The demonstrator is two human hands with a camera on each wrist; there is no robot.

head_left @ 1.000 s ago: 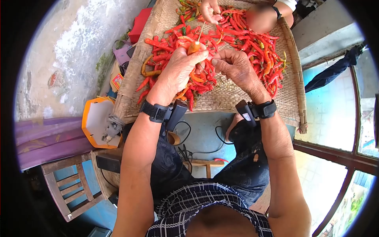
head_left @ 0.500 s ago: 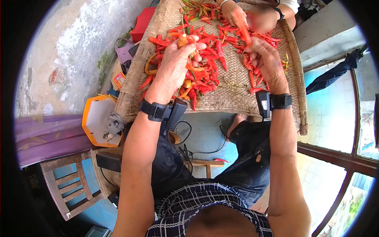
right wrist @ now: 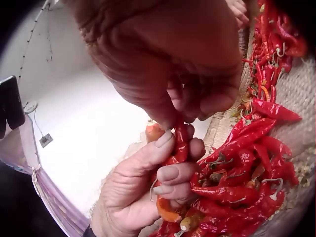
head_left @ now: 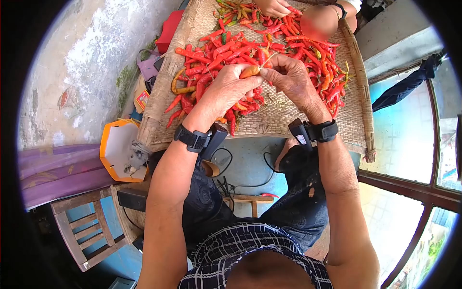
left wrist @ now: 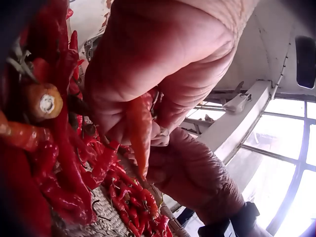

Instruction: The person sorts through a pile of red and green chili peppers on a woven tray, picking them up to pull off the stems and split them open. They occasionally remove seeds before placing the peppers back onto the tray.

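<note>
My left hand (head_left: 230,91) grips an orange chili pepper (head_left: 250,72) over the near part of the pile. In the right wrist view, its thumb and fingers also close round a red chili pepper (right wrist: 181,143). My right hand (head_left: 294,82) meets it, thumb and fingertips pinching the upper end of that red pepper. A thin pale strand (head_left: 270,59) stands out between the two hands in the head view. From the left wrist, an orange-red pepper (left wrist: 139,133) points down out of the left hand, and the right hand (left wrist: 192,173) is just beyond.
Red chili peppers (head_left: 211,58) cover much of a woven mat (head_left: 284,120) with raised edges. At the far side are another person's hand (head_left: 273,6) and wristband. An orange-rimmed box (head_left: 108,149) stands left; a chair (head_left: 86,229) lies below it.
Half a second ago my right hand was over at the right with a red pepper, near the other person's hand. It has come back left to my left hand, whose orange pepper has tilted rightward.
</note>
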